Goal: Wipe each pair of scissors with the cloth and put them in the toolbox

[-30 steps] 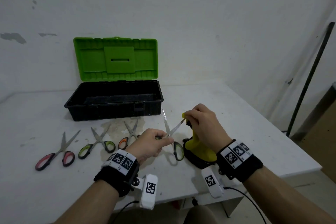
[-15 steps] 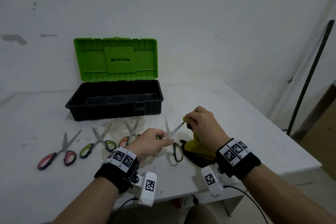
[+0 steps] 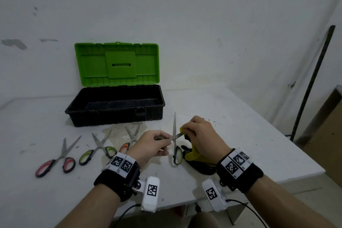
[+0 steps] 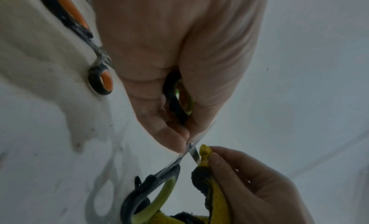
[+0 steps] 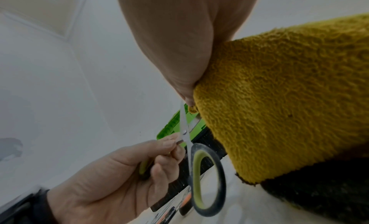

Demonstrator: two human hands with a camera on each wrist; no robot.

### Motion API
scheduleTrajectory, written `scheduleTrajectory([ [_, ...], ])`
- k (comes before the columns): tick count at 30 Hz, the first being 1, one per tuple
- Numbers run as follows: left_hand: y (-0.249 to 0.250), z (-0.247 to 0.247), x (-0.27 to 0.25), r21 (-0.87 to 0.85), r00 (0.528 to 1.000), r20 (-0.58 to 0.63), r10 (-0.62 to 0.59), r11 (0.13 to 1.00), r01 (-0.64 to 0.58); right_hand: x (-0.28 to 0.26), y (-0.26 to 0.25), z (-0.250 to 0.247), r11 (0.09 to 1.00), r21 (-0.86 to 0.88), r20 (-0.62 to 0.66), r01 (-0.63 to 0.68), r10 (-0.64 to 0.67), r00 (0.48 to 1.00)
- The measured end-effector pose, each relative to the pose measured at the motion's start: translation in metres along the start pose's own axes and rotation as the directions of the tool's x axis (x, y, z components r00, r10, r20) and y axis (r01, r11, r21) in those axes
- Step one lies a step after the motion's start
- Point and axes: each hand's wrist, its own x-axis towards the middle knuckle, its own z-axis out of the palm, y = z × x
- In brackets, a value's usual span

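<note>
**Cloth on one blade of the green scissors**

We hold the green-handled scissors (image 3: 175, 141) spread apart above the table (image 3: 240, 135), at 5 o'clock from the open toolbox (image 3: 116, 105). Our left hand (image 3: 151, 144) grips one handle loop near the pivot. Our right hand (image 3: 200, 135) pinches the yellow cloth (image 3: 192, 155) around one blade. Three other pairs of scissors (image 3: 100, 147) lie on the table at our left hand's 9 o'clock.

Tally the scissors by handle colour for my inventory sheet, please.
Red-handled scissors: 1
Orange-handled scissors: 1
Green-handled scissors: 2, one on the table, one held in the left hand
Total: 4
</note>
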Motion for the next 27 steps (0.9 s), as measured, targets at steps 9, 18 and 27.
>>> scheduleTrajectory([
  [9,0.002,0.009,-0.001,-0.378,0.994,-0.105,-0.013,0.925,-0.028,-0.001,-0.005,-0.004,0.998,0.059,-0.061,0.002,0.001,0.998],
  [18,-0.002,0.017,-0.001,-0.489,0.995,-0.083,-0.046,0.872,0.0,-0.003,-0.013,-0.006,0.995,0.083,-0.128,0.05,-0.039,0.991],
  [27,-0.005,0.028,0.004,-0.467,0.968,-0.249,0.021,0.873,-0.14,-0.005,-0.028,0.01,0.982,0.08,-0.162,0.173,-0.159,0.974],
])
